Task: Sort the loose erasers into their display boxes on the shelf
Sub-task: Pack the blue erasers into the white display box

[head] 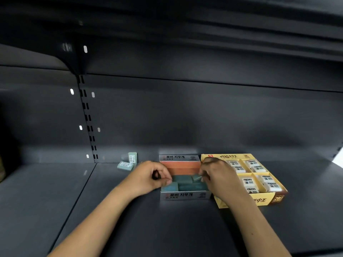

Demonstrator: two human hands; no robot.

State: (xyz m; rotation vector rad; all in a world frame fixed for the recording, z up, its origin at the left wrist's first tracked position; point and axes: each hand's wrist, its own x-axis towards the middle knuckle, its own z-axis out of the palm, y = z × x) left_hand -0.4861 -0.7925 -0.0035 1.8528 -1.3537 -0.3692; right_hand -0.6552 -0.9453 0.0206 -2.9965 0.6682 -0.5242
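A: Head view: our right hand point(219, 175) pinches a green eraser point(196, 177) over the grey box point(185, 195); our left hand point(152, 178) curls at its edge.

B: It's tilted, so we risk jamming it. Two loose erasers point(128, 162) wait behind on the shelf point(130, 219).

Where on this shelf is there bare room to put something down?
Bare shelf lies in front of both boxes, and left of the two loose erasers. It is crowded where both hands meet over the grey box, tight against the yellow box.
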